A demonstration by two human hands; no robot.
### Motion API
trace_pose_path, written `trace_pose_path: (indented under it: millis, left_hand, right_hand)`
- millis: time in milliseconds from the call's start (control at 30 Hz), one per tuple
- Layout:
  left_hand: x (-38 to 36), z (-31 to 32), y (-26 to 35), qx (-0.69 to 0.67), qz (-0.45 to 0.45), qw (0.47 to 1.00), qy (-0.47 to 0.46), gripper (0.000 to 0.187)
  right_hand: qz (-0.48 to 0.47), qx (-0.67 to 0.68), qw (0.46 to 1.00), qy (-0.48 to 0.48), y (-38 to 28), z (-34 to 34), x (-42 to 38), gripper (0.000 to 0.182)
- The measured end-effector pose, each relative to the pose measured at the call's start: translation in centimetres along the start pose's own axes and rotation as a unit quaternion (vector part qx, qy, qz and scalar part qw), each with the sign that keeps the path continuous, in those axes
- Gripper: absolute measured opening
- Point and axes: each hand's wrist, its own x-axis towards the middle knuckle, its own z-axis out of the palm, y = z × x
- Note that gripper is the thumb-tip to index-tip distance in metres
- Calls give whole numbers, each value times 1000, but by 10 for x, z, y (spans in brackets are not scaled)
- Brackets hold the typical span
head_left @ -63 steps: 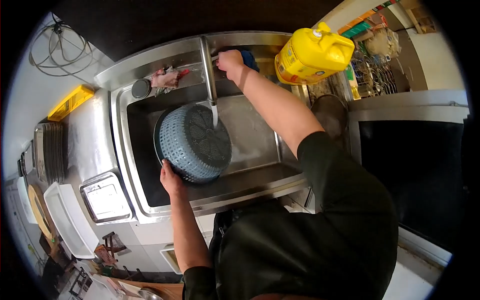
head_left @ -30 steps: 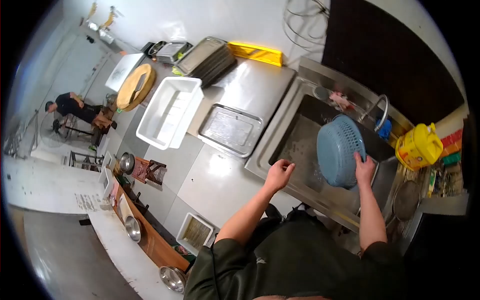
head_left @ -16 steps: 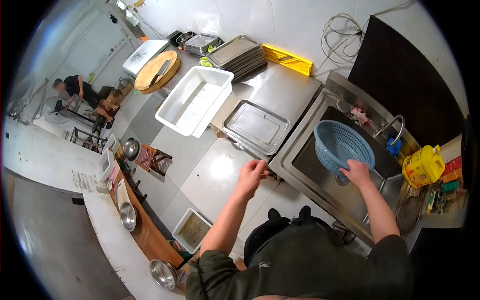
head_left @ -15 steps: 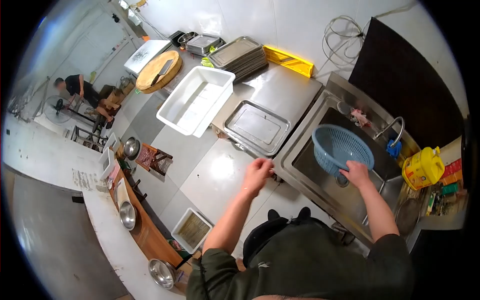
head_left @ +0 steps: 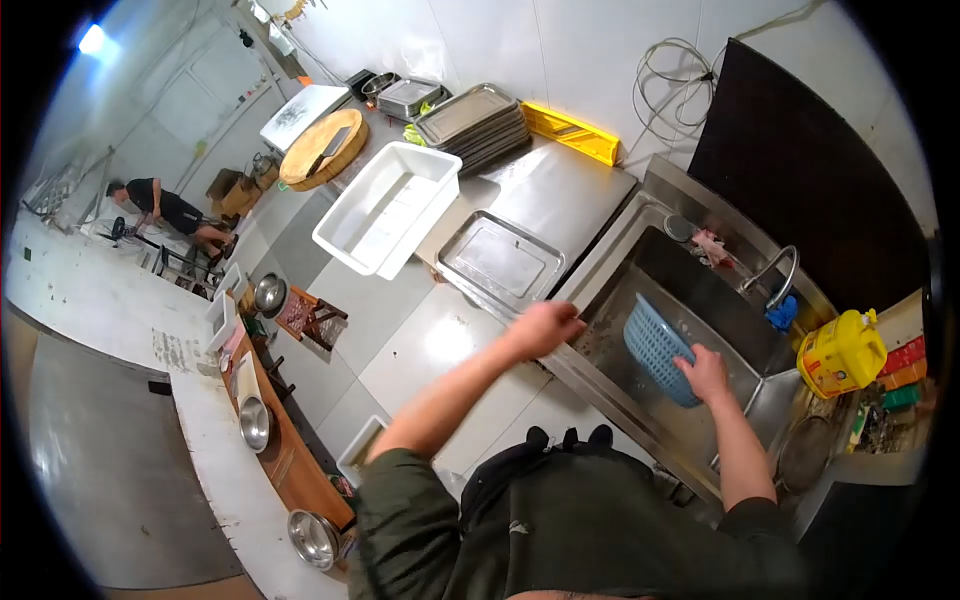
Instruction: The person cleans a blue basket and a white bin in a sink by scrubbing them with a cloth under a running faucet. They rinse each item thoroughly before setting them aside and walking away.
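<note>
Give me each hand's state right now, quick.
Left hand: loosely curled, nothing visible in it; can't tell if fully closed.
Right hand: closed, holding the blue basket.

The basket (head_left: 654, 350) is blue-grey, with a perforated wall; it is tilted on its side, rim nearly edge-on to the view, perforated outer wall visible; the right hand (head_left: 706, 372) grips the rim; position: within the sink (head_left: 682, 277) outline; floor contact cannot be determined.
</note>
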Motion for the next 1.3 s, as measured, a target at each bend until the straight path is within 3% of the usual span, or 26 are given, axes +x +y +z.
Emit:
trace_pose_path:
  millis: [67,200,300,367,400,467,567,700,733,833,867,1033,1167,1267,1300]
  left_hand:
    - [-26,-42,2,-36,-24,994,97,28]
    - [-85,-86,-9,-184,-88,959,196,26]
    - [-127,-61,-21,-152,-180,954,184,28]
    - [-144,-25,-23,-152,-170,964,133,23]
    - [-149,-4,-22,-246,-179,942,139,22]
    - [-157,25,-15,-309,-184,916,177,18]
    - [-152,44,-16,-333,-183,899,217,17]
    - [-140,48,-4,-290,-148,922,212,16]
    - [-135,48,0,-275,-140,928,211,16]
    - [-123,51,6,-276,-115,928,220,17]
    - [-122,50,7,-266,-113,933,214,17]
    - [-128,51,-4,-281,-133,922,228,18]
    - [-122,58,-6,-281,-140,921,230,18]
    - [-94,59,-6,-247,-120,942,195,21]
    - [-81,60,-9,-232,-102,950,182,24]
  right_hand:
    - [-34,12,999,14,-8,-11,-1,37]
    - [-149,-7,988,-35,-9,-11,-4,35]
    - [-168,-66,975,-133,3,13,4,32]
    - [-141,-83,970,-178,3,21,3,31]
    - [-153,-65,975,-146,4,22,-2,29]
    - [-175,-82,977,-90,13,28,-5,25]
    - [-191,-93,977,-11,4,5,2,25]
    - [-247,-62,963,90,-10,-2,16,24]
    - [-266,-65,956,107,-12,6,17,17]
    - [-318,-234,917,-56,27,77,27,8]
    - [-291,-204,931,-81,33,75,26,5]
    - [-279,-184,943,-2,21,26,21,4]
    - [-351,-143,923,67,10,29,22,3]
    - [-319,-267,903,-106,25,62,37,5]
    - [-307,-268,910,-78,25,61,42,6]
